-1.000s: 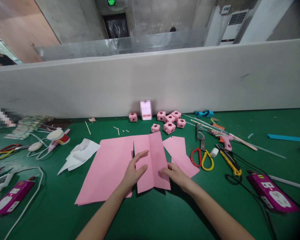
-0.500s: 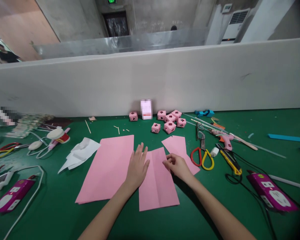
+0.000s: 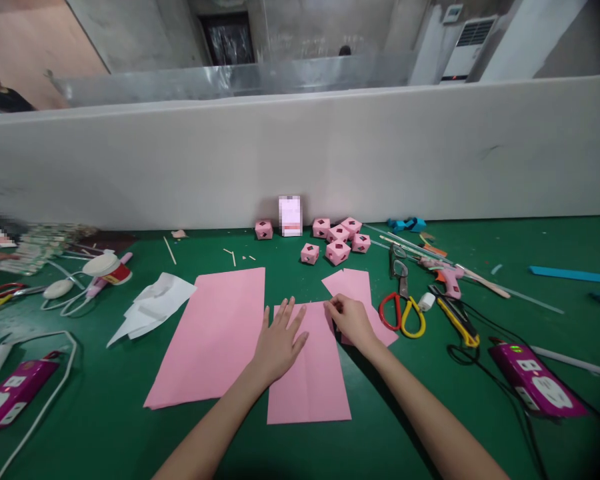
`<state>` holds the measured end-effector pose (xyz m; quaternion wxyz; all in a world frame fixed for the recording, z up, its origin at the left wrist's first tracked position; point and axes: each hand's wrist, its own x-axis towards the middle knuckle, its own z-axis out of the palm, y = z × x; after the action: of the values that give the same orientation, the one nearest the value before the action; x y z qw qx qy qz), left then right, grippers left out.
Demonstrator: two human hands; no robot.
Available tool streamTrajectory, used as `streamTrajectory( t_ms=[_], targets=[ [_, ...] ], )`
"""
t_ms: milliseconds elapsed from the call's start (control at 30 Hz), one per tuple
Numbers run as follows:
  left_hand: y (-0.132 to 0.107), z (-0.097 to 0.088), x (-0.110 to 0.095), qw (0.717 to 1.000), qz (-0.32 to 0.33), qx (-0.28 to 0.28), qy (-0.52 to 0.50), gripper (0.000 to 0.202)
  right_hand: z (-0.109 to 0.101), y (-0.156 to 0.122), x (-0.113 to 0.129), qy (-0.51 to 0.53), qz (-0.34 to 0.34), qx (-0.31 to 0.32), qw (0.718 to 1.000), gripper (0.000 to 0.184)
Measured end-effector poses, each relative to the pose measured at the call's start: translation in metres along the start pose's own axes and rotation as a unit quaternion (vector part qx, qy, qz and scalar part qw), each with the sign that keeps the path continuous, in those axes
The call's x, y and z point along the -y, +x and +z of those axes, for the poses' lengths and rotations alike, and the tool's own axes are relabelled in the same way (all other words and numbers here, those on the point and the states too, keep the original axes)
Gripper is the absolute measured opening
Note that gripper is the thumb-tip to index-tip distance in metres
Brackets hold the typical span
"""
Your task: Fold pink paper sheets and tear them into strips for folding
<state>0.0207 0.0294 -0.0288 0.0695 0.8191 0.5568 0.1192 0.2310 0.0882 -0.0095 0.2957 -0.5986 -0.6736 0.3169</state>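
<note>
A pink paper sheet (image 3: 313, 387) with a centre crease lies flat on the green table in front of me. My left hand (image 3: 280, 340) rests flat on its upper left part, fingers spread. My right hand (image 3: 349, 319) pinches the sheet's upper right corner with curled fingers. A larger pink sheet (image 3: 215, 333) lies to the left, and a smaller pink piece (image 3: 353, 287) sits behind my right hand.
Several small pink paper cubes (image 3: 337, 241) stand near the white partition (image 3: 300, 153). Red-and-yellow scissors (image 3: 403, 310), a glue gun (image 3: 447, 277) and a yellow cutter (image 3: 460, 320) lie right. Purple power strips (image 3: 537, 380) (image 3: 7, 393) sit at both sides; white paper scraps (image 3: 153, 307) left.
The creased pink sheet, partly folded up a second ago, now lies flat and nearer me. My left hand moved onto it, flat; my right hand shifted up to its top right corner.
</note>
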Motion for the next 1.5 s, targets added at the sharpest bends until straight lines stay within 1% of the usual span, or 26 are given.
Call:
streamTrajectory(
  t_ms=[100, 233, 333, 500, 800, 1133, 1333, 1433, 1500],
  targets=[
    [0.001, 0.002, -0.001, 1.000, -0.012, -0.001, 0.000, 0.057, 0.001, 0.000, 0.001, -0.042, -0.011, -0.008, 0.999, 0.020],
    [0.003, 0.003, -0.004, 0.999, -0.026, -0.017, 0.002, 0.052, 0.003, 0.000, 0.001, -0.075, -0.008, -0.010, 0.997, 0.022],
    [0.005, 0.004, -0.006, 1.000, -0.020, -0.020, 0.005, 0.053, 0.002, 0.001, 0.001, -0.088, -0.011, -0.006, 0.996, 0.021],
    [0.005, 0.004, -0.006, 1.000, -0.011, -0.007, 0.006, 0.054, 0.000, 0.001, 0.000, -0.101, -0.018, -0.002, 0.995, 0.020],
    [0.005, 0.006, -0.004, 1.000, -0.009, -0.022, 0.006, 0.055, 0.004, 0.001, -0.001, -0.128, -0.013, -0.003, 0.992, 0.019],
    [0.005, 0.005, -0.005, 1.000, -0.016, -0.015, -0.003, 0.055, 0.004, -0.002, -0.003, -0.120, -0.014, -0.002, 0.993, 0.018],
    [0.005, 0.002, -0.006, 1.000, -0.017, -0.011, -0.012, 0.055, 0.000, -0.003, -0.002, -0.093, -0.005, -0.002, 0.996, 0.019],
    [0.006, 0.001, -0.006, 1.000, -0.016, -0.010, -0.008, 0.055, -0.004, -0.006, 0.000, -0.075, 0.002, 0.001, 0.997, 0.023],
    [0.006, 0.001, -0.008, 1.000, -0.019, -0.006, 0.007, 0.054, -0.008, -0.009, 0.001, -0.063, 0.007, 0.014, 0.998, 0.030]
  ],
)
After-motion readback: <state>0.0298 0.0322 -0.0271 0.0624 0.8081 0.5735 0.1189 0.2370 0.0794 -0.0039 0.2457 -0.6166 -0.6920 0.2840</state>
